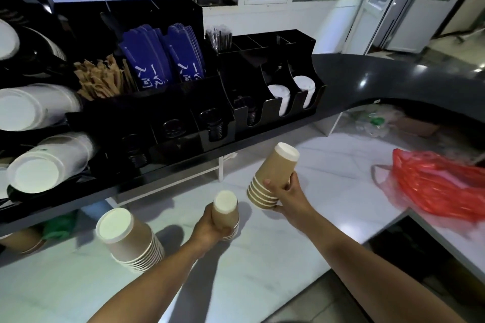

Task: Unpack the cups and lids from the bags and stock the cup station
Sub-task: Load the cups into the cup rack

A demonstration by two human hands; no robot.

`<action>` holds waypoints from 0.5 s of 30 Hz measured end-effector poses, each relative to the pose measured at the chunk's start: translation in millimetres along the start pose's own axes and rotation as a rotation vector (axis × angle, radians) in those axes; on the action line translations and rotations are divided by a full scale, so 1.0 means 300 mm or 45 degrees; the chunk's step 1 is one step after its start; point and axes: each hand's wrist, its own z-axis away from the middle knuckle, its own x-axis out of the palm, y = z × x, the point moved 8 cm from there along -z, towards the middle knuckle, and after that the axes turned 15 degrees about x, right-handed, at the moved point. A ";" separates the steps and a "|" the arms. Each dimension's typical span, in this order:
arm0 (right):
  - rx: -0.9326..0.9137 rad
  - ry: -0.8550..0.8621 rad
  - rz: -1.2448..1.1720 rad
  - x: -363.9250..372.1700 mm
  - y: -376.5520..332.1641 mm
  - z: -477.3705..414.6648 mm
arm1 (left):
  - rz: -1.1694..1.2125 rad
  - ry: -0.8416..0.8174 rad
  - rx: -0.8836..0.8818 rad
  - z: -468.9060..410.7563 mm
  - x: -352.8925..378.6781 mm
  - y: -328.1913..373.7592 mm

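Observation:
My left hand (210, 228) grips a short stack of small brown paper cups (225, 214), upside down, just above the white counter (262, 257). My right hand (286, 196) holds a taller stack of brown cups (273, 176), tilted with its white bottom pointing up and right. A third stack of larger brown cups (126, 238) stands upside down on the counter to the left. Above sits the black cup station (183, 113), with white lids (280, 98) in its right slots and black lids (212, 123) in the middle ones.
White cup stacks (39, 107) lie sideways in the dispenser at left. Blue sleeves (157, 60), brown sticks (99, 81) and wrapped straws (219, 38) fill the upper bins. A red plastic bag (435, 183) lies on the counter at right. The dark curved countertop (393, 78) runs behind.

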 end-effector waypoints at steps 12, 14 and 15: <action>-0.147 -0.130 0.261 0.125 -0.116 0.013 | 0.053 -0.019 0.165 -0.022 -0.042 0.124; -0.233 -0.161 0.386 0.175 -0.187 0.038 | 0.054 0.052 0.287 -0.005 -0.101 0.236; -0.277 -0.189 0.440 0.212 -0.230 0.051 | 0.038 0.082 0.363 0.002 -0.139 0.297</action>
